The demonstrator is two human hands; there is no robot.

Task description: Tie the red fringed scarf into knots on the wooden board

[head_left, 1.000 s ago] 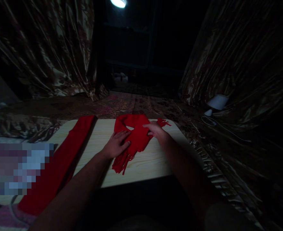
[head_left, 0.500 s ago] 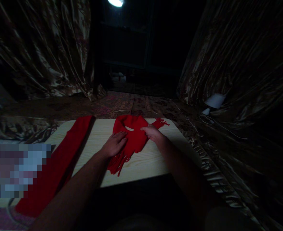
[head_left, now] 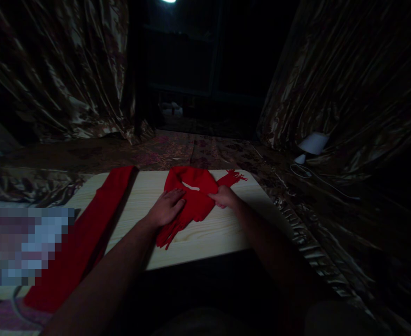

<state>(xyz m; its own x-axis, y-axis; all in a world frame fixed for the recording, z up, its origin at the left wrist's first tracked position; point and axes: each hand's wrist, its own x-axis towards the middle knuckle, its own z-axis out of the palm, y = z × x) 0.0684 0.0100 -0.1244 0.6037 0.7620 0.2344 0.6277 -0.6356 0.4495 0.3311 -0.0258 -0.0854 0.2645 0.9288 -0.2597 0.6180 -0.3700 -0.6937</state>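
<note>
A red fringed scarf [head_left: 194, 210] lies looped on the light wooden table [head_left: 222, 235], with a small gap in the loop where the pale tabletop shows. One fringed end points toward me; the other sticks out at the far right. My left hand [head_left: 168, 206] rests flat on the scarf's left side, fingers stretched out. At the right edge of the loop, my right hand [head_left: 224, 196] pinches the cloth between thumb and fingers. Left of both hands, a long folded red cloth [head_left: 82, 238] runs down the table, its near end past my left forearm.
A small white lamp [head_left: 313, 143] with a cord stands off to the right on patterned fabric. Patterned curtains [head_left: 86, 70] hang at both sides of a dark window. A blurred-out item [head_left: 37, 242] lies at the left, near a grey cable [head_left: 14, 303].
My right hand has shifted slightly down and right, pulling the scarf's right edge over with it. My left hand stays almost in place on the cloth.
</note>
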